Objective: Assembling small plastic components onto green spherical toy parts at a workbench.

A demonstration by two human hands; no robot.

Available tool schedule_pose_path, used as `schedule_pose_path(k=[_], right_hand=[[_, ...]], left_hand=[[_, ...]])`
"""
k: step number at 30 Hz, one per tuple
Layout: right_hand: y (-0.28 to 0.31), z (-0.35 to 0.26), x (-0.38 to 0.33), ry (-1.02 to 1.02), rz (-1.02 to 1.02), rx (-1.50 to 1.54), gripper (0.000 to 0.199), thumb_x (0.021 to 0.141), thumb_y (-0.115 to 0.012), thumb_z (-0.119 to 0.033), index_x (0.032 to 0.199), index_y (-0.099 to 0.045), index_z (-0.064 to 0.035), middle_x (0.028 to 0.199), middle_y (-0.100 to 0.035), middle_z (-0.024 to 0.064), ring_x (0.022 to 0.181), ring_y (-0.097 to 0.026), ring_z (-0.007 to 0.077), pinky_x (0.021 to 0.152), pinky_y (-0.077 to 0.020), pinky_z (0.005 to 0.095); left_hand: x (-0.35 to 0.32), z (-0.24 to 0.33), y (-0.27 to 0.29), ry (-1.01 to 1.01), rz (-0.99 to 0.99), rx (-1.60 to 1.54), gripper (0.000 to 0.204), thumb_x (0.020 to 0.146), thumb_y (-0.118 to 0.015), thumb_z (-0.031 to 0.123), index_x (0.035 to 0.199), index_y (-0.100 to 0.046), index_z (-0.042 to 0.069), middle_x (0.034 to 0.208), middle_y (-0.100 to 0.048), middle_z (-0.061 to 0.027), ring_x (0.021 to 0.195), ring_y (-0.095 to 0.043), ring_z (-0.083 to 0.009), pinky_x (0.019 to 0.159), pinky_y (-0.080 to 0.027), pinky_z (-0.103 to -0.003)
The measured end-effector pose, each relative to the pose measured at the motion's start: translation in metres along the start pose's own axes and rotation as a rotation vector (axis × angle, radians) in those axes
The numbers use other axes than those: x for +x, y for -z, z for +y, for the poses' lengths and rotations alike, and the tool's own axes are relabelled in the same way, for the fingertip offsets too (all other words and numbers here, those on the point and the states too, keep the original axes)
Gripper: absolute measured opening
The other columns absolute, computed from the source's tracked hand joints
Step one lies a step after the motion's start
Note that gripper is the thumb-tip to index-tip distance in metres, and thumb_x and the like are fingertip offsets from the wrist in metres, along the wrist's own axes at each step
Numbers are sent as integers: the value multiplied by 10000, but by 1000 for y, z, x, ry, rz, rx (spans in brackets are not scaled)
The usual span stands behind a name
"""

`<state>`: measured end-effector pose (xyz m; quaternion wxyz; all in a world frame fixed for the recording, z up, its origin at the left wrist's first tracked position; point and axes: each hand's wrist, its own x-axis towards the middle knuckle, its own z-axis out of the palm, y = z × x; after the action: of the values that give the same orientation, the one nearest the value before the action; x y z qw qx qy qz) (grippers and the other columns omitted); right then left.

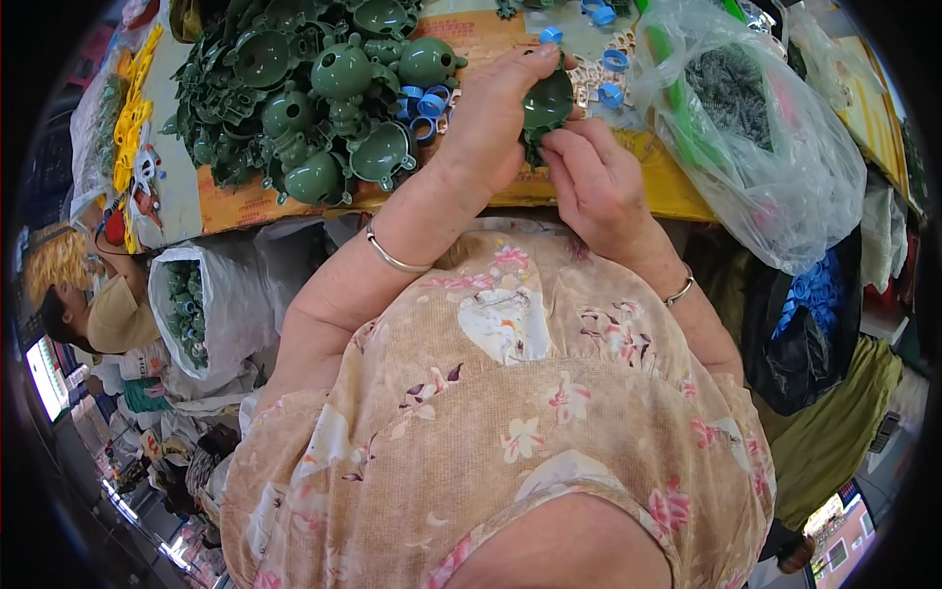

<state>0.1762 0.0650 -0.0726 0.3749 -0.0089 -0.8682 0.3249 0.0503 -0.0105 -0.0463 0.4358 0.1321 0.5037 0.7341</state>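
A dark green glossy plastic cup-shaped part (549,101) is held over the near edge of the table. My left hand (488,110) is closed round it, with the thumb on its far side. My right hand (601,182) is closed too, its fingertips pinching the near end of the same part; whether they also hold something small is hidden. To the left of my left hand lies a large heap of similar green plastic parts (341,71), some round and some bowl-shaped. Blue plastic rings (428,105) sit between heap and hand. More blue rings (614,61) and small pale coppery pieces (587,77) lie beyond my right hand.
On the table's right stands a clear plastic bag (785,196) over a green-edged container of dark fine pieces (728,93). Below hangs a black bag (800,358) with blue parts. At left are yellow cords (137,108), a white sack (228,312) of green parts and another person (120,309).
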Motion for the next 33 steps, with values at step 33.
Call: schedule_pose_path(k=[33], right_hand=[[18, 28, 2, -190, -282, -496, 58, 826, -577, -64, 795, -532, -45, 838, -540, 132, 726, -605, 333, 589, -500, 431]], left_hand=[[119, 104, -5, 26, 15, 653, 282, 935, -555, 245, 762, -620, 34, 606, -523, -35, 472, -481, -154, 439, -368, -320]])
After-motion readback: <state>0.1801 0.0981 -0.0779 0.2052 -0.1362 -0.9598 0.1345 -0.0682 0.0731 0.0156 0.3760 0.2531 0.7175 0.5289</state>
